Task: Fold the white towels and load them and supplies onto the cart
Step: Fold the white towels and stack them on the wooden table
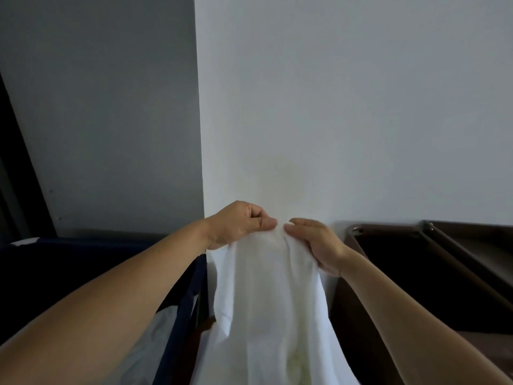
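A white towel (272,301) hangs down in front of me, held up at its top edge by both hands. My left hand (238,225) pinches the top edge from the left, fingers curled shut on the cloth. Right beside it, my right hand (316,245) grips the same edge and the towel's right side. The two hands almost touch at the top. The towel's lower end runs out of the bottom of the view. More white cloth (155,337) lies low at the left, inside a dark blue hamper (191,295).
A dark brown cart (388,232) with a deep open compartment stands at the right against the white wall (333,107). A grey wall (111,120) meets the white wall at a corner straight ahead. The hamper's rim runs along the left.
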